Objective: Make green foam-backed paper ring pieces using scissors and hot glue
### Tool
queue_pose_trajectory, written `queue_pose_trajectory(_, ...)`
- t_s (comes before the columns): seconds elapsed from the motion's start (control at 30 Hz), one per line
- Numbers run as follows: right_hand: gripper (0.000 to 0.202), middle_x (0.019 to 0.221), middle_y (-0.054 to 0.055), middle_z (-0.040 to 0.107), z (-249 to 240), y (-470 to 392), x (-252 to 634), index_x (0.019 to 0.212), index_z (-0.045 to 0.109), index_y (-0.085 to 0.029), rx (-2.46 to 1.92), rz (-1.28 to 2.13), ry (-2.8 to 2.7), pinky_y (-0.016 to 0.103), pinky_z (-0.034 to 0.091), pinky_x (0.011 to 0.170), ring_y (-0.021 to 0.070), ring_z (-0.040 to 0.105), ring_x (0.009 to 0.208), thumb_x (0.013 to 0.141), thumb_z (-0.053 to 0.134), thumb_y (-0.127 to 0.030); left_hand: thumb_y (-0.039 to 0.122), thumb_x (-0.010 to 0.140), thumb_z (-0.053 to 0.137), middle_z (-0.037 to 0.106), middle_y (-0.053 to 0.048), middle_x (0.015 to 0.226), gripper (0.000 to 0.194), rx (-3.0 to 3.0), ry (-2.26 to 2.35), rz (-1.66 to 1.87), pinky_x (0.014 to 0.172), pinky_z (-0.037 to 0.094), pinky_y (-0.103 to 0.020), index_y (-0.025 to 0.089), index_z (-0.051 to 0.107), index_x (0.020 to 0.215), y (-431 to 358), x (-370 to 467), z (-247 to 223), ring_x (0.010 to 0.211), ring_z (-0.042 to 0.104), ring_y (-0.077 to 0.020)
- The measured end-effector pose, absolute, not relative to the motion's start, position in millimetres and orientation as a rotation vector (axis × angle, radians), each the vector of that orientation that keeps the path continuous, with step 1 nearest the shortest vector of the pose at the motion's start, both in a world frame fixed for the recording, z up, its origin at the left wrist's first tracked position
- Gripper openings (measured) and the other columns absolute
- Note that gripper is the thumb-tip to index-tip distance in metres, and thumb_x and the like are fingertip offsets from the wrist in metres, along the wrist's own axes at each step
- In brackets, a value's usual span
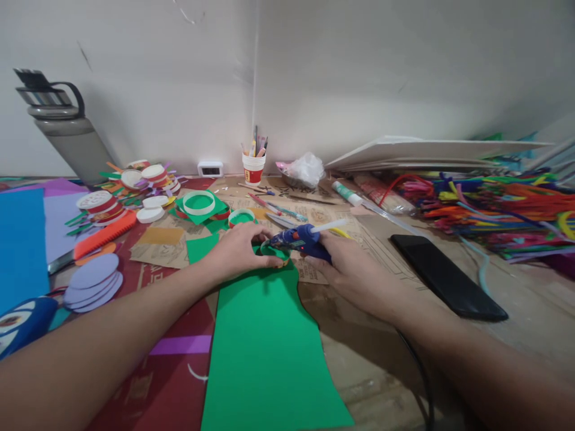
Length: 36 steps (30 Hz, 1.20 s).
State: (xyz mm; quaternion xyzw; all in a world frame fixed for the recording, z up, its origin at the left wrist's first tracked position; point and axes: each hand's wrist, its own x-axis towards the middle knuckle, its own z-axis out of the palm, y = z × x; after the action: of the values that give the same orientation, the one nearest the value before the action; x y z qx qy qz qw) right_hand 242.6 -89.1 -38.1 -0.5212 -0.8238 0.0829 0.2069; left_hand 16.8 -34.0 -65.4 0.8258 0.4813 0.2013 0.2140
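My right hand is wrapped round a blue hot glue gun, a whitish glue stick jutting from its back end. The nozzle points left, toward my left hand. There, thumb and fingers curl round a small piece with green showing; the fingers and the gun hide most of it. Under both hands lies a long sheet of green paper. Just beyond my left hand is a green and white paper ring, with a larger white ring on green paper behind it.
Decorated paper cups, an orange utility knife and lilac discs lie left. A pen cup stands at the wall. To the right are a black phone and pipe cleaners. A black cord runs beneath my right forearm.
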Motion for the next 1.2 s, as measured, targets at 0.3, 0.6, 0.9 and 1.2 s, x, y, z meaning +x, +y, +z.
queue_pose_trajectory(0.3,0.02,0.1,0.013,0.071,-26.6,-94.0,243.2,0.105,0.062,-0.015,-1.466,0.128,-2.366,0.03,0.048,0.075,0.0242,0.066,0.091,0.09,0.05,-0.019,0.068,0.061,0.071,0.064,-0.006,0.101,0.058,2.267,1.328,0.578,0.081,0.045,-0.038,0.024,0.068,0.098,-33.3,16.7,-66.7,0.097,0.058,-0.0262)
queue_pose_trajectory(0.6,0.014,0.09,0.009,0.07,-23.7,-92.9,246.9,0.095,0.061,-0.018,-1.531,0.175,-2.334,0.03,0.046,0.069,0.0229,0.065,0.083,0.091,0.05,-0.024,0.065,0.061,0.073,0.065,-0.007,0.102,0.056,2.265,1.337,0.565,0.081,0.046,-0.037,0.023,0.068,0.098,-34.0,17.8,-64.9,0.098,0.058,-0.0267)
queue_pose_trajectory(0.9,0.013,0.09,0.01,0.07,-24.4,-92.4,246.0,0.094,0.062,-0.018,-1.502,0.179,-2.321,0.029,0.046,0.069,0.0229,0.065,0.084,0.09,0.051,-0.022,0.061,0.061,0.075,0.066,-0.006,0.102,0.057,2.252,1.309,0.634,0.081,0.047,-0.037,0.025,0.069,0.104,-35.4,16.0,-66.1,0.098,0.059,-0.0267)
queue_pose_trajectory(1.2,0.025,0.112,0.013,0.07,-26.3,-95.6,244.0,0.11,0.061,-0.016,-1.419,0.121,-2.373,0.033,0.049,0.083,0.0248,0.065,0.101,0.088,0.051,-0.013,0.06,0.062,0.075,0.065,-0.005,0.101,0.051,2.246,1.337,0.596,0.082,0.046,-0.038,0.026,0.071,0.099,-36.9,17.6,-62.6,0.097,0.058,-0.0264)
